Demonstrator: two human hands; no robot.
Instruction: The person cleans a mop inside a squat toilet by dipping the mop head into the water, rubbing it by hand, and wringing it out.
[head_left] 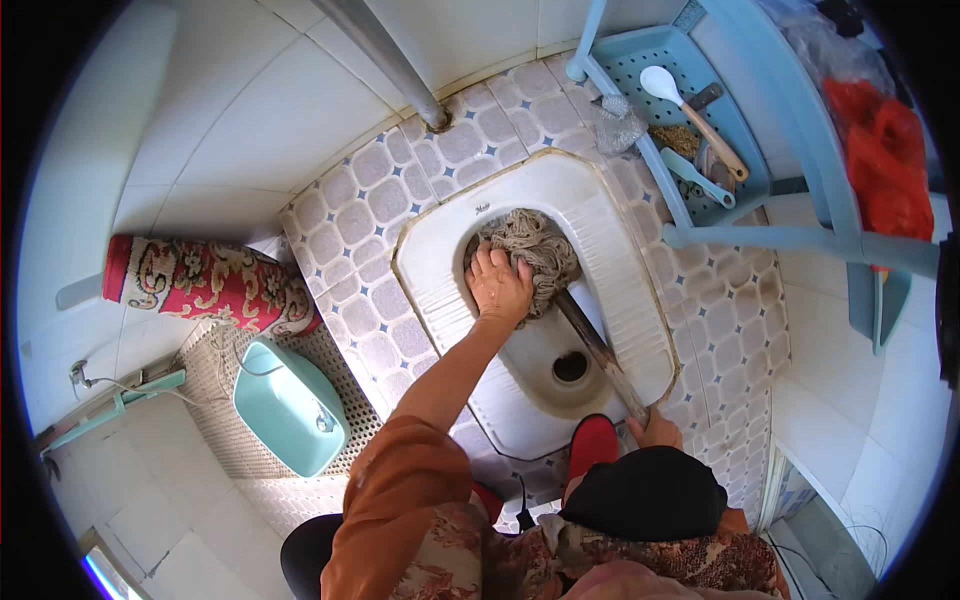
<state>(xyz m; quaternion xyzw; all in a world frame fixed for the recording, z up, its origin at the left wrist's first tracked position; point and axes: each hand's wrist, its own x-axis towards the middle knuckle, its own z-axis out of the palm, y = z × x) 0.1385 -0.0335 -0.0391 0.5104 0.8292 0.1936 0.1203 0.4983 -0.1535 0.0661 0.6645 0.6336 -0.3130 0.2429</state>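
Observation:
A grey string mop head (pixel 540 250) lies bunched in the far end of the white squat toilet (pixel 530 178). My left hand (pixel 500 285) rests palm down on the left side of the wet strands, fingers stretched and thumb apart. From the mop head, the worn mop handle (pixel 600 352) slants down and right across the basin, passing beside the dark drain hole (pixel 571 367). Near the front right corner of the toilet, my right hand (pixel 657 430) is closed around the handle's lower end.
A light blue shelf rack (pixel 725 205) at the right holds a white spoon (pixel 660 83) and other utensils. On the left, a teal basin (pixel 290 405) sits on a perforated mat, below a rolled red carpet (pixel 210 283). A metal pipe (pixel 395 60) rises behind the toilet.

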